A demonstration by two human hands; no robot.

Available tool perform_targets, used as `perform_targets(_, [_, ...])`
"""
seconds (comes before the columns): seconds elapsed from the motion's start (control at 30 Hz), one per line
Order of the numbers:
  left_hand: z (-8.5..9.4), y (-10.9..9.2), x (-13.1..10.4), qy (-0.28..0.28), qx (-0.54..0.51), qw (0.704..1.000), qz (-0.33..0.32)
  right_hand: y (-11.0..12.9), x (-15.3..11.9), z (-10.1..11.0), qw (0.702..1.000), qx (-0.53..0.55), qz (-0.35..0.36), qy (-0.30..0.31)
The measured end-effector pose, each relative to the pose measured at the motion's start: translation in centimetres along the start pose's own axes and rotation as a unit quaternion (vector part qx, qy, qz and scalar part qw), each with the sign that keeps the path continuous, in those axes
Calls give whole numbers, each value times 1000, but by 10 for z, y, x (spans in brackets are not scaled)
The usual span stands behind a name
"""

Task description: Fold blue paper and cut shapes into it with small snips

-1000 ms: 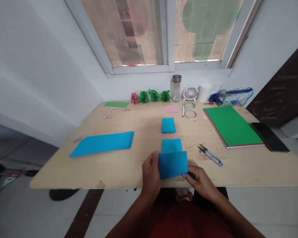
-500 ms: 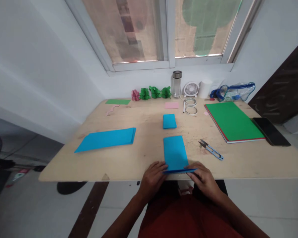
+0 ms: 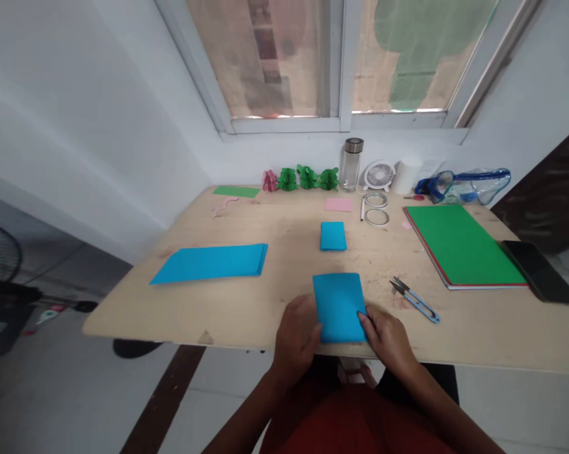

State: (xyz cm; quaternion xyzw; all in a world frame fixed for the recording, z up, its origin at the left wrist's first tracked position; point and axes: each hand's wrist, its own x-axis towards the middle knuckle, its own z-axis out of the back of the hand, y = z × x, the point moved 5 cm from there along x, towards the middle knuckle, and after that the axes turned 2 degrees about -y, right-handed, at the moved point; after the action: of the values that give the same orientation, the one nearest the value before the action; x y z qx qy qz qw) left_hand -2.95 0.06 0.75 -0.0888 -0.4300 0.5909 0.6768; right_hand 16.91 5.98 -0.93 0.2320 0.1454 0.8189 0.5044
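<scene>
A blue paper sheet (image 3: pixel 340 308) lies at the table's front edge, between my hands. My right hand (image 3: pixel 387 337) grips its right edge, thumb on top and fingers beneath. At the lower left edge is my left hand (image 3: pixel 298 340), slightly blurred, its thumb touching the paper and its fingers apart from the thumb. Behind the sheet sits a smaller blue paper piece (image 3: pixel 332 236). A long blue folded strip (image 3: pixel 209 262) rests to the left. Blue-handled thread snips (image 3: pixel 416 300) lie to the right, blades pointing away.
A green paper stack (image 3: pixel 464 246) and a black phone (image 3: pixel 542 271) are on the right. Along the back stand green paper shapes (image 3: pixel 308 178), a glass bottle (image 3: pixel 351 165) and a small white fan (image 3: pixel 379 175). Two tape rolls (image 3: pixel 376 217) lie before the fan.
The raised fold along the paper's near edge no longer shows; the sheet looks flat. My left hand has drawn back off its corner, and my right thumb is higher up the right edge. The view has shifted.
</scene>
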Motion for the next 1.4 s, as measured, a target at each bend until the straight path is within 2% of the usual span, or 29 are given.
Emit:
perform_targets(0.07, [-8, -5, 6, 52, 53, 993, -87, 0, 2, 0, 1000, -4, -13, -2])
perform_targets(0.13, [-18, -6, 10, 120, 95, 980, -130, 0, 2, 1, 1000, 6, -27, -10])
perform_targets(0.23, [-28, -2, 13, 182, 145, 964, -128, -2, 2, 1, 999, 17, -45, -22])
perform_targets(0.33, [-32, 0, 13, 207, 173, 956, -113, -3, 2, 1, 998, 11, -51, -37])
perform_targets(0.47, [-32, 0, 13, 209, 182, 955, -104, -2, 4, 0, 997, -4, -47, -55])
perform_targets(0.97, [-35, -1, 15, 190, 192, 959, -90, -1, 7, -7, 996, -66, -46, -41])
perform_targets(1.2, [-34, 0, 15, 178, 183, 962, -92, -3, 6, -10, 996, -67, -35, -47])
perform_targets(1.4, [-34, 2, 16, 193, 168, 964, -79, -3, 7, -9, 997, -55, -43, -42])
